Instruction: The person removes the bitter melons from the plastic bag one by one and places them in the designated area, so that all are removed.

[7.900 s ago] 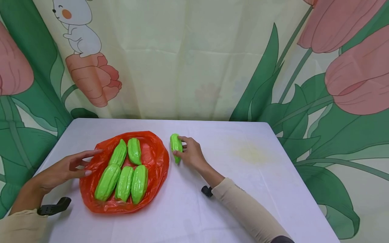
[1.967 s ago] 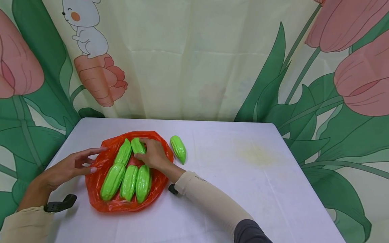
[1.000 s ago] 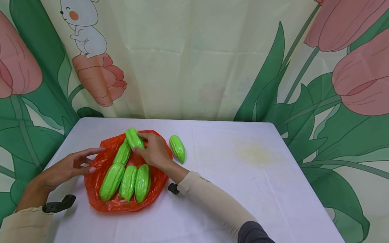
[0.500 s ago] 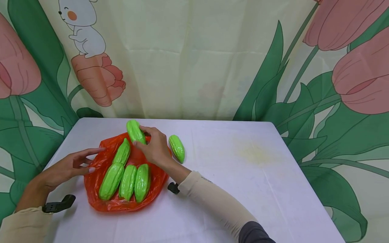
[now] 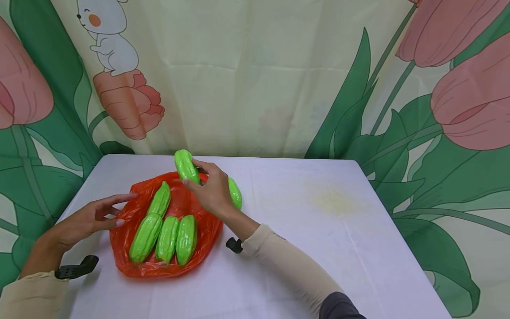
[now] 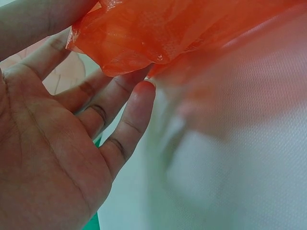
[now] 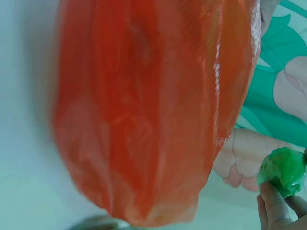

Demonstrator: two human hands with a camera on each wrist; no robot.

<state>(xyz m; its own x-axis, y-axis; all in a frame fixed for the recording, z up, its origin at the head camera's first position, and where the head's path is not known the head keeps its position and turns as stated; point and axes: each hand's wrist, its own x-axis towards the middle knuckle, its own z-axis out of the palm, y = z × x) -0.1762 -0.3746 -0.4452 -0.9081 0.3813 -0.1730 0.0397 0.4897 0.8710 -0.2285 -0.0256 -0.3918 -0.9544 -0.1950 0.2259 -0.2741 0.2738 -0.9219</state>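
Note:
My right hand (image 5: 213, 186) grips a green ribbed gourd (image 5: 185, 165) between thumb and fingers, held up over the far rim of a red plastic bag (image 5: 199, 248). In the right wrist view the gourd (image 7: 283, 171) shows at the right edge, with fingertips on it. Several similar glossy gourds (image 5: 145, 238) lie inside the rolled-open bag. My left hand (image 5: 89, 220) touches the bag's left rim with loosely extended fingers; in the left wrist view, red plastic (image 6: 139, 38) covers some fingertips. Another gourd (image 5: 235, 193) lies right of the bag, partly hidden by my right hand.
Everything rests on a white-covered table (image 5: 303, 248) with a faint yellowish stain on its right side. Directly behind stands a curtain (image 5: 247, 88) printed with tulips and a white animal on a carrot. Small black cameras are strapped at both wrists.
My right hand placed one gourd on the table right of the bag, then lifted another out of the bag's far part and moved it up and rightward. The left hand stays at the rim.

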